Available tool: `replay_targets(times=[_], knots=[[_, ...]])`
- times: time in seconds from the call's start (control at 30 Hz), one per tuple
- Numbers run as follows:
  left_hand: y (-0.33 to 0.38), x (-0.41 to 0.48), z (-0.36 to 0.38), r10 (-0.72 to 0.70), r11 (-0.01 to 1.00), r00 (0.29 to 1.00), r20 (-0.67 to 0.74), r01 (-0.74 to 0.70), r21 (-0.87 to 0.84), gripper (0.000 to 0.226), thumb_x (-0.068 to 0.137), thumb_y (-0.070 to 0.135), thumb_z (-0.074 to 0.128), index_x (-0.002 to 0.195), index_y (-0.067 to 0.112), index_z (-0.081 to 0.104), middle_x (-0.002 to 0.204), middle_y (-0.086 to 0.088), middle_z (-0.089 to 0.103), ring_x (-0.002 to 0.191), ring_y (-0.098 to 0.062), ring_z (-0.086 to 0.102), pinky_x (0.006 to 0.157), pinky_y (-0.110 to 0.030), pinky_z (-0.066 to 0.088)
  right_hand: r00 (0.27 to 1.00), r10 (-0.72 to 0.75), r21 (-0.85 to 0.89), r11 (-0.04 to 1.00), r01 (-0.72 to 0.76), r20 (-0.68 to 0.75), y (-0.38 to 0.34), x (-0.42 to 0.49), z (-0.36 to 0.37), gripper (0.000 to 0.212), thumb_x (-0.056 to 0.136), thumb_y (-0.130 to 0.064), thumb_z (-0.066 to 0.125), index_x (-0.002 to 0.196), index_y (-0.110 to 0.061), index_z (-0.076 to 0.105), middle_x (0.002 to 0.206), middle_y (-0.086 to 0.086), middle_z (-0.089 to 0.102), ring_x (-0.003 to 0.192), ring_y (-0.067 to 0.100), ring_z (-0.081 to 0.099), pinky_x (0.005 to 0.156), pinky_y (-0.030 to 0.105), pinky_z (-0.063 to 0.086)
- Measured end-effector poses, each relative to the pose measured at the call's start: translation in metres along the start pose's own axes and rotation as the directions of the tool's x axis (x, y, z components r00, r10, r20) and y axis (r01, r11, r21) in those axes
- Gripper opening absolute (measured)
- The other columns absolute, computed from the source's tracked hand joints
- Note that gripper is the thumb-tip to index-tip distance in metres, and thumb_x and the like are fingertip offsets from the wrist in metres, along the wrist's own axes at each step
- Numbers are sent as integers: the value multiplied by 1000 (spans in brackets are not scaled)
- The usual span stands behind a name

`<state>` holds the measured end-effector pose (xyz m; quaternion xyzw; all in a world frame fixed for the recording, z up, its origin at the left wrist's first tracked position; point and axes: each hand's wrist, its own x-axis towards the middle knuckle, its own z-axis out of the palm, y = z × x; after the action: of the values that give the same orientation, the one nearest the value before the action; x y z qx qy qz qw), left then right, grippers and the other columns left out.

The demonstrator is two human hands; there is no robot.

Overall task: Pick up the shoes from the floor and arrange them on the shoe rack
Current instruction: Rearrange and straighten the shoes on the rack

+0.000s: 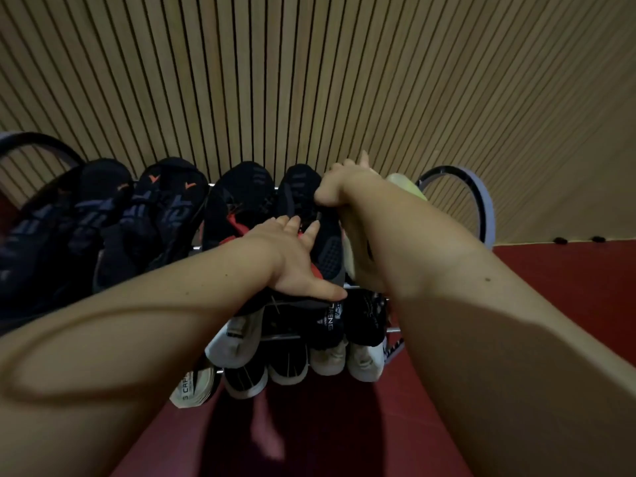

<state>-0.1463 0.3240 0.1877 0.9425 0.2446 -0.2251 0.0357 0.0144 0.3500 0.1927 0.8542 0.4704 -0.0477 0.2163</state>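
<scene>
The pale shoe (pixel 406 187) sits at the right end of the top shelf of the shoe rack (pixel 487 215), squeezed between a black shoe (pixel 328 251) and the rack's round end frame. The right hand (pixel 344 187) lies along its top, thumb curled down its inner side, apparently gripping it. The left hand (pixel 296 263) is flat, fingers spread wide, pressing on the black shoe beside it. These look like light, soft-topped trainers that give under a squeeze, while the soles stay stiffer. The firm heel or sole edge is probably the best place to hold when nudging one into the gap, since the row is tight and a neighbour could tip off.
</scene>
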Motion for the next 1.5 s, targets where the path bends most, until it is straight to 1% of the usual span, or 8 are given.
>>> replay_targets(times=[0.17, 0.33, 0.5, 0.67, 0.87, 1.0, 1.2, 1.5], knots=[[2, -5, 4, -24, 1000, 998, -55, 24, 13, 121, 65, 90, 32, 150, 16, -13, 159, -13, -4, 146, -31, -2, 118, -39, 5, 996, -68, 376, 926, 42, 55, 20, 10, 7, 56, 82, -30, 54, 136, -16, 47, 139, 13, 48, 123, 31, 46, 109, 47, 34], [5, -4, 10, -40, 999, 995, -86, 38, -31, 123, 63, 90, 34, 149, 18, -17, 159, -13, -8, 146, -31, -7, 119, -41, 1, 949, -71, 531, 815, 233, -307, 18, -5, 43, 55, 101, -45, 28, 151, -27, 17, 156, 7, 25, 147, 27, 6, 117, 38, 5], [9, -6, 4, -48, 999, 998, -44, 47, -23, 121, 64, 89, 36, 149, 19, -15, 159, -14, -5, 146, -33, -2, 119, -41, 3, 993, -112, 366, 923, 120, -44, 26, -9, 23, 69, 100, -27, 35, 152, -17, -10, 159, 16, 5, 148, 28, -2, 119, 40, 2], [9, -9, 6, -79, 997, 996, -52, 78, -15, 118, 67, 88, 34, 150, 18, -14, 159, -15, -3, 146, -33, 0, 119, -41, 4, 990, -61, 560, 819, 124, -129, 14, -31, 32, 70, 98, -9, 36, 152, -15, -8, 160, 11, -2, 148, 24, -6, 118, 37, -4], [15, -10, 7, -92, 996, 995, -45, 92, 0, 117, 68, 88, 33, 148, 20, -19, 159, -15, -8, 146, -35, -6, 119, -43, 1, 1000, 14, 666, 746, 9, -28, 11, -24, 41, 71, 97, -26, 35, 152, -29, -10, 160, 14, -2, 147, 28, -12, 118, 47, -8], [14, -11, -4, -86, 995, 995, 46, 88, -46, 120, 64, 89, 33, 147, 23, -22, 158, -14, -12, 145, -34, -10, 118, -45, -3, 991, -5, 691, 716, 97, -134, 25, -47, 32, 57, 103, -31, 23, 152, -25, -5, 160, 10, -4, 147, 25, -11, 118, 43, -7], [8, 4, -24, -56, 991, 998, -8, 55, -126, 113, 69, 85, 32, 148, 22, -18, 158, -12, -15, 145, -31, -12, 117, -47, -3, 985, -161, 484, 857, 174, -69, 58, -75, 51, 50, 104, -36, 19, 151, -34, 2, 161, 1, -5, 148, 26, -6, 118, 50, -2], [9, 28, -15, -13, 999, 996, 84, 16, -42, 136, 37, 91, 23, 147, 24, -23, 158, -12, -14, 146, -30, -10, 119, -44, -1, 993, 24, 509, 860, 39, -116, 35, -56, 59, 61, 94, -49, 32, 150, -38, 10, 160, 0, 9, 146, 27, 6, 113, 57, 14]])
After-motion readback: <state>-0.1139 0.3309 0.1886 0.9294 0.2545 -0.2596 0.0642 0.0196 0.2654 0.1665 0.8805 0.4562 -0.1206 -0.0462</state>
